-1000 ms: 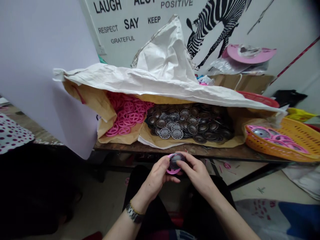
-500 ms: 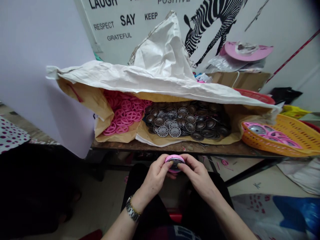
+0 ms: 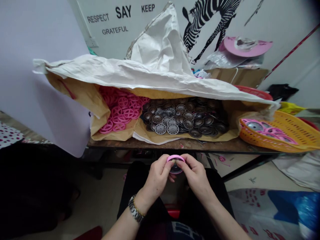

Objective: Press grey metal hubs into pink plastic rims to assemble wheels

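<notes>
Over my lap, just in front of the table edge, both hands hold one toy wheel, a pink ring point(image 3: 175, 156) with a dark grey disc point(image 3: 175, 167) in it. My left hand point(image 3: 159, 171) grips its left side, and my right hand point(image 3: 194, 170) grips the right. Both thumbs press on the disc's face, while most of the other fingers are hidden behind the ring. Beyond them, an open paper-lined sack point(image 3: 120, 136) lies on the table. Pink spoked rings point(image 3: 123, 110) fill its left part and grey discs point(image 3: 185, 118) its right part.
An orange basket point(image 3: 297, 123) at the right holds several pink rings with discs fitted. A pale panel point(image 3: 50, 83) leans at the left. The brown table edge point(image 3: 150, 145) runs before my knees. Plastic bags point(image 3: 275, 206) lie on the floor at the right.
The view has shifted slightly. Both hands stay on the wheel, which now tilts a little more upright, with the thumbs closer together on the disc.
</notes>
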Motion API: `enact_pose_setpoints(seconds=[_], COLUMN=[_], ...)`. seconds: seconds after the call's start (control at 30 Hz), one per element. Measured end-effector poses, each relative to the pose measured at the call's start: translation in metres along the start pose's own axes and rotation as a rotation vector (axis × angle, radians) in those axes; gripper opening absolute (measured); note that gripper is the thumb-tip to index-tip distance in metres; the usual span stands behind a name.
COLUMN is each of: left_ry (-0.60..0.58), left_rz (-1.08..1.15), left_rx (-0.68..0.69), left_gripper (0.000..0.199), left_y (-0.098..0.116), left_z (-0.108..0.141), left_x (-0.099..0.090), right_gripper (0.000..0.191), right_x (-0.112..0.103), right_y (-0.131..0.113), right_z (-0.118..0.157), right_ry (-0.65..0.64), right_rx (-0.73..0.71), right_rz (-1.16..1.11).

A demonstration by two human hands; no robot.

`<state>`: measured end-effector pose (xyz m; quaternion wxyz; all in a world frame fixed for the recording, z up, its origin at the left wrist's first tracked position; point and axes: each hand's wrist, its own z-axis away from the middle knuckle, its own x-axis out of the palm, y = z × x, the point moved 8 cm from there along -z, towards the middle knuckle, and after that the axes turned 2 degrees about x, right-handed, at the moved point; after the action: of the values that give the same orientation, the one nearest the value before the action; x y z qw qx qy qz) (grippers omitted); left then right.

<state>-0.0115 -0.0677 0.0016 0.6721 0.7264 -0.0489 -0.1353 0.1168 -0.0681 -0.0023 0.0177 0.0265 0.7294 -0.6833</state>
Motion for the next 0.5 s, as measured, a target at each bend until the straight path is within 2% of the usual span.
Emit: enact_pose_setpoints(seconds=[0.13,0.23,0.37,0.43,0.5], left_ry=[-0.153,-0.141,-0.11,-0.128,-0.156], left_rz=[-0.045,-0.032,0.003,0.012,-0.05], left_rx=[-0.032,-0.06,-0.075,-0.092,-0.052], left_gripper=[0.026,0.032,0.032,0.036,0.044], left_y=[0.004,0.0,-0.008,-0.01,-0.004], left_z=[-0.001,0.0,0.004,0.004,0.001], left_x=[0.006,0.009,0.026,0.038,0.047], right_gripper=[0.026,0.022,0.02,0.021,0.023], right_x=[-0.003,-0.004,-0.02,-0.03,-0.043], right_y=[0.008,0.007,0.007,0.006,0.001], right_z=[-0.005,-0.003,0.004,0.008,0.013], right_ry=[-0.053,-0.126,-0.054,-0.009,0.021], right_rx=[0.081,0.096,0.095,0.089,0.071], right_rz=[-0.076,-0.054,0.02,0.049,0.097])
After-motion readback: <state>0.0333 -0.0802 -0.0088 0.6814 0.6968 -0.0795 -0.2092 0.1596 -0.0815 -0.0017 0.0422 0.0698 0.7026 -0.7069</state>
